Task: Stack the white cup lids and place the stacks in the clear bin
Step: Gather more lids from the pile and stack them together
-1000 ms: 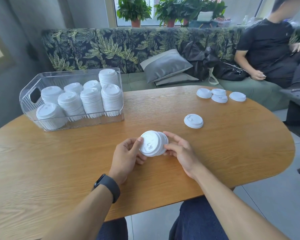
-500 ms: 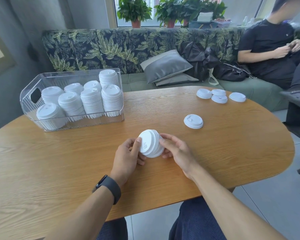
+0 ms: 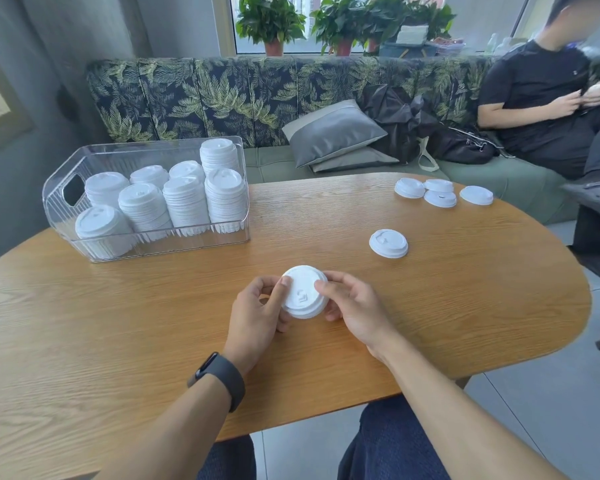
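Both hands hold a short stack of white cup lids [image 3: 303, 292] just above the middle of the wooden table [image 3: 118, 341]. My left hand [image 3: 257, 310] grips its left side and my right hand [image 3: 352, 306] grips its right side, thumbs on top. A single lid [image 3: 388, 243] lies on the table beyond my right hand. Several loose lids [image 3: 442, 194] lie near the far right edge. The clear bin [image 3: 59, 199] stands at the far left, holding several tall stacks of lids [image 3: 186, 202].
A leaf-patterned sofa [image 3: 222, 98] with grey cushions [image 3: 333, 136] and black bags [image 3: 413, 123] runs behind the table. A person in black [image 3: 548, 98] sits at its right end. Potted plants [image 3: 274, 22] line the windowsill.
The stack in my hands has turned from tilted on its side to nearly flat, top facing up. The seated person's hands have moved up to the chest.
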`<state>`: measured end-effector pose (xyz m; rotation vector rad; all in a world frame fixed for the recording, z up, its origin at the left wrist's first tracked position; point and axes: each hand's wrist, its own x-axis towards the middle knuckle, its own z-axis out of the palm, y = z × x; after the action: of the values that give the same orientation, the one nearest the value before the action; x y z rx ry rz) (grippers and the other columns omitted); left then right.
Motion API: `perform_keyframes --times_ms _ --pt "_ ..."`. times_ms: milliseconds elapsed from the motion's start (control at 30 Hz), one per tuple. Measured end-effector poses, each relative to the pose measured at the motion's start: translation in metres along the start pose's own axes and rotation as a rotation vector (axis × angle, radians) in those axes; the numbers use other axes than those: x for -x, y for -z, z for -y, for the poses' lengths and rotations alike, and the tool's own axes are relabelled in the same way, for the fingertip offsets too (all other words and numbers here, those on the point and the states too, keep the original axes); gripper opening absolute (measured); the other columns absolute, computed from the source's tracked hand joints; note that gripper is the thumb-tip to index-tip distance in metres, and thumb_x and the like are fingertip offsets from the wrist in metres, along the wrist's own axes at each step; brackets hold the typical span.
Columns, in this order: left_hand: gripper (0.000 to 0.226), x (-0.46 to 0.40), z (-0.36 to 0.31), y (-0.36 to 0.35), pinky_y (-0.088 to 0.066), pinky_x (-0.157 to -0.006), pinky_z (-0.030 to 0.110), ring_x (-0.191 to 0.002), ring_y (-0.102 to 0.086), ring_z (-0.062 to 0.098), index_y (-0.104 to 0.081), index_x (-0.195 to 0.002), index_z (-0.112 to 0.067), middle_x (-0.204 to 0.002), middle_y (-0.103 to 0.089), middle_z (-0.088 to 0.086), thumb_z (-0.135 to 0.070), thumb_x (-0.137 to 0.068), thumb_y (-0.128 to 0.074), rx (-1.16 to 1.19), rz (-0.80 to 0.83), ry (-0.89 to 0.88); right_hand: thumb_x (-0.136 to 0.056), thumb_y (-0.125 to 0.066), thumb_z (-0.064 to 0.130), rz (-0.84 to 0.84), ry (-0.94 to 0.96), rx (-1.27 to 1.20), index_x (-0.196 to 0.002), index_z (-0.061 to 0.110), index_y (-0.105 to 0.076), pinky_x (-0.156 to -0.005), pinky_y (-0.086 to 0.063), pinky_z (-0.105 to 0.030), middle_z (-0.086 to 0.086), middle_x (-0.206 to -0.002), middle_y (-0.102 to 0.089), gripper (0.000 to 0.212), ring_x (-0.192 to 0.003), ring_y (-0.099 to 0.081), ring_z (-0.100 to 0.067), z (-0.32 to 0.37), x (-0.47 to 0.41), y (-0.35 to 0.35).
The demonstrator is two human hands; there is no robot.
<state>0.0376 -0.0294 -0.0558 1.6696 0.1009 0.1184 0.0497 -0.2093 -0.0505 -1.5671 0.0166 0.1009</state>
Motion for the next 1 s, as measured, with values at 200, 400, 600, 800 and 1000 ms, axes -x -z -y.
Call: perform_keyframes --times_ms 200,400,600,800,1000 --pt "0.027 -0.0013 -0.0022 0.0026 -0.051 -0.053 0.024 -0.052 -0.060 0.015 -0.072 -0.103 -0.015 -0.062 -0.066 0.006 -0.041 -0.100 -0.064 0.014 0.032 0.018 -0.096 -0.070 0.027 -0.039 0.003 0.000 -0.114 0.019 -0.075 -0.063 -0.055 -0.026 -0.004 -0.091 -0.078 0.020 -0.073 -0.067 -0.013 -0.0049 -0.0029 -0.0006" --pt "0.025 -0.0014 -0.0019 0.0025 -0.049 -0.051 0.023 -0.052 -0.058 0.010 -0.071 -0.105 -0.011 -0.070 -0.065 0.002 -0.035 -0.100 -0.067 0.045 0.050 0.011 -0.098 -0.067 0.023 -0.022 0.004 0.009 -0.116 0.018 -0.074 -0.061 -0.055 -0.023 -0.004 -0.091 -0.077 0.019 -0.072 -0.067 -0.010 -0.0050 -0.0032 -0.0006" --pt "0.028 -0.0043 -0.0007 0.0037 -0.053 -0.060 0.034 -0.057 -0.061 0.021 -0.072 -0.107 -0.017 -0.062 -0.068 0.011 -0.043 -0.100 -0.064 0.038 0.098 0.034 -0.098 -0.067 0.026 -0.048 -0.003 -0.016 -0.116 0.020 -0.075 -0.061 -0.055 -0.025 -0.008 -0.096 -0.078 0.020 -0.075 -0.068 -0.013 -0.0075 -0.0058 0.0005" --pt "0.023 -0.0060 0.0038 0.0036 -0.052 -0.060 0.035 -0.058 -0.061 0.024 -0.072 -0.105 -0.015 -0.062 -0.068 0.012 -0.036 -0.102 -0.064 0.058 0.076 0.037 -0.095 -0.073 0.027 -0.035 0.006 -0.005 -0.117 0.016 -0.074 -0.060 -0.054 -0.024 0.003 -0.084 -0.076 0.024 -0.071 -0.066 -0.005 -0.0049 -0.0035 -0.0006" --pt "0.026 -0.0049 0.0014 0.0029 -0.052 -0.054 0.027 -0.054 -0.060 0.019 -0.072 -0.104 -0.014 -0.061 -0.067 0.011 -0.039 -0.101 -0.064 0.029 0.078 0.030 -0.098 -0.069 0.025 -0.035 0.008 0.004 -0.117 0.016 -0.075 -0.060 -0.054 -0.025 0.004 -0.082 -0.076 0.022 -0.070 -0.067 -0.006 -0.0065 -0.0031 0.0010"
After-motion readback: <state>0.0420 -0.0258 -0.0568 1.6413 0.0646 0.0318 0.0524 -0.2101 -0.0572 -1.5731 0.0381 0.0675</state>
